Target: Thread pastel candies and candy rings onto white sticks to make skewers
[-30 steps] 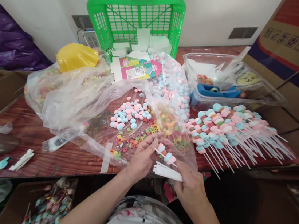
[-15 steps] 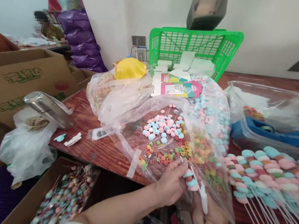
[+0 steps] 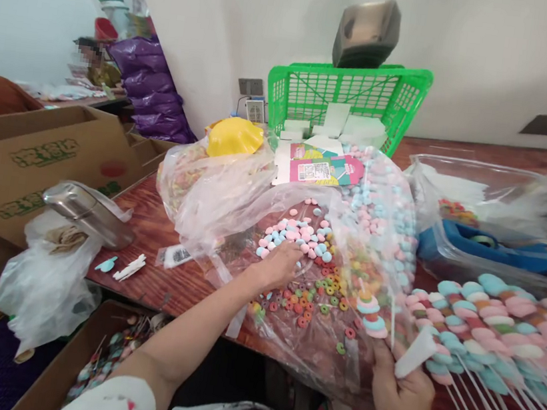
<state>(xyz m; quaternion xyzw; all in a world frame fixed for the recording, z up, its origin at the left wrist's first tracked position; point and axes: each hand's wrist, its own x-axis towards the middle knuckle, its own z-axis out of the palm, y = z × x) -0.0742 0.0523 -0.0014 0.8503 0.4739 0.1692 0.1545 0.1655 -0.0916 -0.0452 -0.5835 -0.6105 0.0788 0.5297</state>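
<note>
My left hand (image 3: 279,266) reaches onto a pile of pink and blue candies (image 3: 300,232) on clear plastic; its fingertips touch the pile and what they hold, if anything, is hidden. Coloured ring candies (image 3: 309,297) lie just in front of that pile. My right hand (image 3: 400,390) is closed around a skewer of stacked pink and blue candies (image 3: 372,315), with a white stick and a white object (image 3: 416,353) at its fingers. To the right lie many finished candy skewers (image 3: 495,315).
Behind the candies stand a green basket (image 3: 350,84) and a yellow item (image 3: 236,138) on a bag. A steel flask (image 3: 88,214) is at the left, a clear tub (image 3: 478,259) at the right. Cardboard boxes (image 3: 41,168) stand left. A person (image 3: 100,71) sits far left.
My left hand has moved from the skewer, up and left, to the pink and blue pile. My right hand has shifted slightly right, with the candy skewer now upright in view.
</note>
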